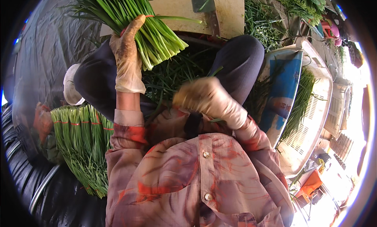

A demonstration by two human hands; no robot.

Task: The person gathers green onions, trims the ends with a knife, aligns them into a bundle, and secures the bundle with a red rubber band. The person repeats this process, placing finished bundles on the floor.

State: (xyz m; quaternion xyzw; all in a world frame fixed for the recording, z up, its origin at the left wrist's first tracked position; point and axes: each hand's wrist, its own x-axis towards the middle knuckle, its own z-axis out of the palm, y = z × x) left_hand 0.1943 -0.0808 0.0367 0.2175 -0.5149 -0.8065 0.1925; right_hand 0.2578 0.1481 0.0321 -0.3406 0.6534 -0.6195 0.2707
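My left hand [128, 50], in a stained translucent glove, grips a bundle of long green leafy stalks [159, 44], probably garlic chives. A red band circles the bundle near my thumb, and one loose blade sticks out to the right. The pale cut ends point down towards my lap. My right hand [200, 97], also gloved, is motion-blurred in front of my chest, below and right of the bundle and apart from it. Its fingers look curled, but whether anything is in them cannot be told. Loose green blades [173, 74] lie between my legs.
A worn pale board [229, 12] lies ahead. Banded bundles [79, 127] stand together at left, beside black plastic sheeting. At right, a white plastic crate [318, 106] holds greens behind a blue-and-white sheet [279, 88]. Leaf scraps [259, 24] and more greens [303, 6] lie at upper right.
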